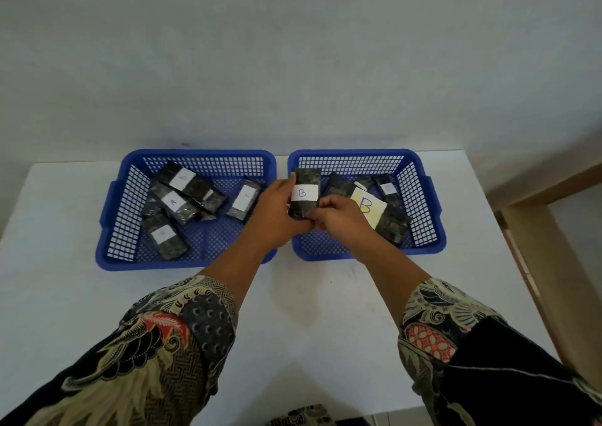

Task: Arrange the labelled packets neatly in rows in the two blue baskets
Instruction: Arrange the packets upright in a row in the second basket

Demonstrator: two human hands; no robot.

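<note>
On the white tabletop (65, 295), two blue perforated plastic baskets are being shown side by side, their facing rims almost touching. In the left blue basket (114, 227), several dark glossy rectangular packets with white paper labels are lying jumbled at different angles: one near the front left corner (164, 235), one marked "A" (174, 202), one across the back (187, 181), and one on the right side (245, 199). Bare mesh floor is being left open along this basket's front. Between the baskets, a dark packet with a white band marked "B" (304, 192) is being held upright above the rims. It is being gripped along its left edge by the left hand (273, 214), fingers curled round it, and pinched at its lower end by the right hand (338, 217). In the right blue basket (433, 217), a packet with a yellowish "B" label (369, 207) and further packets are lying overlapped; its front strip is also being left open.
</note>
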